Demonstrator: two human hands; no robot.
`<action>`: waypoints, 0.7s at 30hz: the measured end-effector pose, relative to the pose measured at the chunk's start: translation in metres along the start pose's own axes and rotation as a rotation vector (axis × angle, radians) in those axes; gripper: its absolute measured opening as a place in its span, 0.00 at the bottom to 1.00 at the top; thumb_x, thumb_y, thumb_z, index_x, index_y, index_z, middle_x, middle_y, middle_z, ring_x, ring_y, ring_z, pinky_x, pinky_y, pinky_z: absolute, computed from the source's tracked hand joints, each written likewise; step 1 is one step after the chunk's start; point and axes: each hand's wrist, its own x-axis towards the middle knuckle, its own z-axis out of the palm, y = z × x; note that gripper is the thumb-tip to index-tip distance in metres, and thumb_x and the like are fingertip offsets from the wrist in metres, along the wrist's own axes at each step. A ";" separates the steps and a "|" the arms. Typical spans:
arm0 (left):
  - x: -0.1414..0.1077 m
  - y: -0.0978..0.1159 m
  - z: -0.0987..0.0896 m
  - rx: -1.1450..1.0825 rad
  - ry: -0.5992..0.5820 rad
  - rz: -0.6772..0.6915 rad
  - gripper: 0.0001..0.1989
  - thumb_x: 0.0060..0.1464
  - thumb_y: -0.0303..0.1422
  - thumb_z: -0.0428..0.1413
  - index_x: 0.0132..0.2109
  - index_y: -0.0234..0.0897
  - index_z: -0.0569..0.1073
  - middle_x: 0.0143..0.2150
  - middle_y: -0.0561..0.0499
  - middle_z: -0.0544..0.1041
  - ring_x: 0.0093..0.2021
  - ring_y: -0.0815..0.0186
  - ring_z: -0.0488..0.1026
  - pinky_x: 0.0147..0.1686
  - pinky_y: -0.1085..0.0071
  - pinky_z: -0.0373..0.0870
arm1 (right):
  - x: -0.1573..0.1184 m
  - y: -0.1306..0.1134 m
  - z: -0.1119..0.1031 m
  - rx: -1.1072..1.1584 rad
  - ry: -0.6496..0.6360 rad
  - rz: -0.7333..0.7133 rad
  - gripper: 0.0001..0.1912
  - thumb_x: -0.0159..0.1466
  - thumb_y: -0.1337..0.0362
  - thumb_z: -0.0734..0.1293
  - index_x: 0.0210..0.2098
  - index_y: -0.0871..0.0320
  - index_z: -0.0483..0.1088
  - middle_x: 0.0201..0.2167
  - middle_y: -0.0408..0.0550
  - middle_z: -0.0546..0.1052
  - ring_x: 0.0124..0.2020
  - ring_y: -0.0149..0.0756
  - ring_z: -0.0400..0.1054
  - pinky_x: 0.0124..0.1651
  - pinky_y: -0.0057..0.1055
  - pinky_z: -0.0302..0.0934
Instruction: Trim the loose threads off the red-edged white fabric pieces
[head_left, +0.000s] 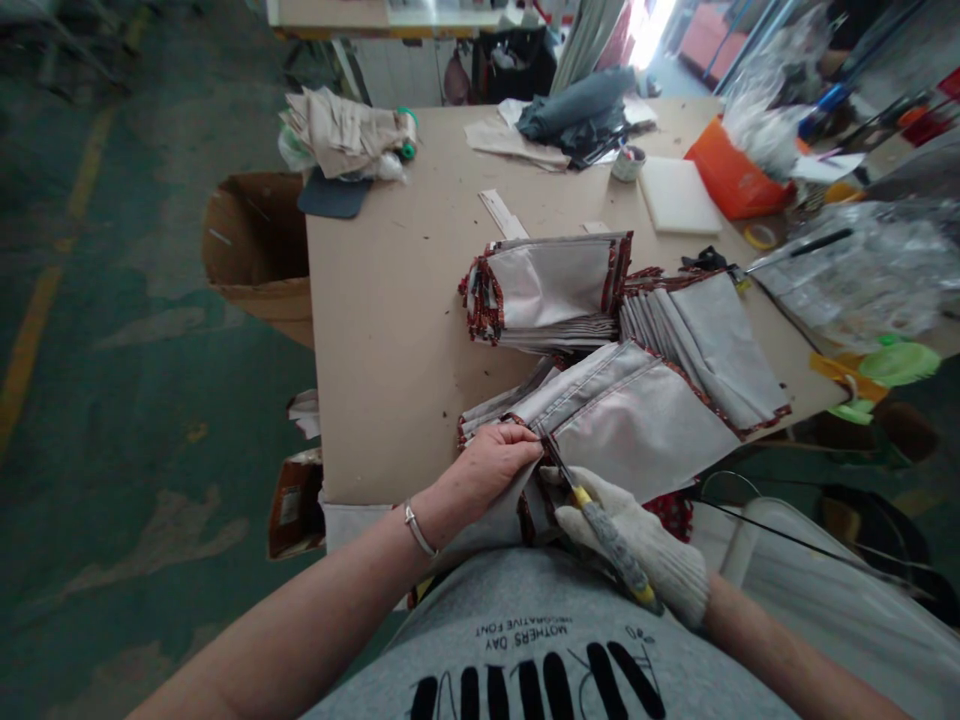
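Note:
My left hand, bare with a bracelet at the wrist, is closed in a pinch on the edge of a grey fabric piece with dark red patterned trim. My right hand wears a white knitted glove and is closed around a slim tool with a wrapped grey and yellow handle. Its thin dark metal end meets the trim just beside my left fingertips; the exact kind of tool is unclear. Directly beyond both hands lies a larger grey fabric panel with red trim.
Stacks of folded grey fabric and more pieces lie on the beige table. Farther back are a white block, a small cup and an orange bag. A cardboard box stands by the left edge.

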 end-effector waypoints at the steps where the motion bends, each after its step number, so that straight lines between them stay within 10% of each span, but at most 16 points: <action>1: 0.001 -0.002 -0.001 0.001 -0.006 0.003 0.06 0.41 0.32 0.61 0.27 0.32 0.76 0.22 0.53 0.74 0.20 0.72 0.66 0.21 0.76 0.61 | 0.000 -0.001 0.001 0.004 0.004 0.009 0.25 0.62 0.51 0.66 0.56 0.55 0.68 0.45 0.49 0.77 0.42 0.45 0.72 0.48 0.42 0.65; 14: -0.008 0.001 -0.003 0.016 -0.042 0.007 0.06 0.43 0.32 0.61 0.28 0.32 0.76 0.25 0.52 0.75 0.23 0.71 0.67 0.24 0.74 0.62 | -0.002 0.008 0.014 0.320 0.070 -0.169 0.25 0.64 0.51 0.69 0.56 0.57 0.69 0.43 0.47 0.77 0.41 0.40 0.70 0.45 0.35 0.67; 21: -0.032 0.007 0.009 0.236 -0.133 0.321 0.06 0.51 0.31 0.59 0.38 0.36 0.73 0.32 0.53 0.74 0.32 0.69 0.68 0.33 0.72 0.66 | -0.001 -0.038 0.012 0.395 0.319 -0.253 0.31 0.55 0.61 0.72 0.58 0.49 0.66 0.40 0.44 0.77 0.31 0.35 0.71 0.36 0.33 0.72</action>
